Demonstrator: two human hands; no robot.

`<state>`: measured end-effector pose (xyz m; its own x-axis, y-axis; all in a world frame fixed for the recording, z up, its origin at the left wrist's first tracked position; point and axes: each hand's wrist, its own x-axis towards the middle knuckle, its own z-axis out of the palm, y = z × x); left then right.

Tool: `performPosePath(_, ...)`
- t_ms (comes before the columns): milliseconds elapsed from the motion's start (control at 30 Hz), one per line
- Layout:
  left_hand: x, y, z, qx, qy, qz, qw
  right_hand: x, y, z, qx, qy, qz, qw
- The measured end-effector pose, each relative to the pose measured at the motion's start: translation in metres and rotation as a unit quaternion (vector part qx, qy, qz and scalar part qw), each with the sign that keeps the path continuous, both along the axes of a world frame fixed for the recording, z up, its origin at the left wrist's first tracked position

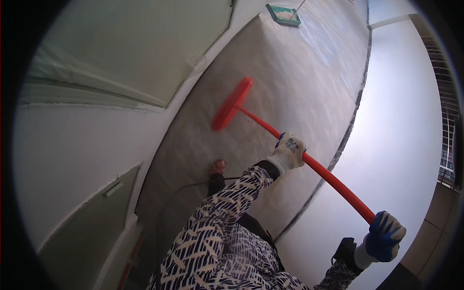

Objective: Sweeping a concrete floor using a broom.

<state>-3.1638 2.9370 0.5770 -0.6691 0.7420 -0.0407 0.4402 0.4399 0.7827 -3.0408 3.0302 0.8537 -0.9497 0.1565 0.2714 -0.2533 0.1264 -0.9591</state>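
A red broom (232,105) slants across the view, its wide head blurred over the grey floor covering (290,79). My left hand (290,150), in a white and blue work glove, grips the handle part of the way up from the head. Near the handle's upper end, at the lower right, my right hand (386,236) is closed around it in a matching glove. A green dustpan (284,15) with a thin handle lies at the top of the view, holding some pale debris. The broom head is apart from it.
White walls bound the floor at left and right; the right one (395,108) has a dark strip along its base. Plastic film (108,54) covers a panel at the upper left. A dark cable (188,185) runs by my foot (218,167). Metal bars (447,119) stand beyond the right wall.
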Motion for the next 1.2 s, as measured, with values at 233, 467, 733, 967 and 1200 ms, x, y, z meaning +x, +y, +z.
performPosePath(233,-0.026,-0.078,-0.047,-0.072,0.082,0.02,0.994,-0.019,-0.029,-0.085,-0.228,0.038,-0.156,0.96)
performPosePath(467,-0.059,-0.006,-0.081,-0.046,0.152,-0.023,0.987,-0.042,-0.054,-0.061,-0.092,0.04,-0.139,0.985)
performPosePath(733,-0.075,-0.023,-0.046,-0.087,0.101,-0.001,0.991,-0.045,0.005,-0.076,-0.22,0.033,-0.158,0.962)
performPosePath(967,-0.091,-0.02,-0.09,-0.082,0.086,0.035,0.992,-0.084,0.003,-0.103,-0.181,0.026,-0.133,0.974)
performPosePath(1200,-0.102,-0.019,-0.088,-0.072,0.104,0.1,0.987,-0.119,0.038,-0.115,-0.163,-0.002,-0.065,0.985)
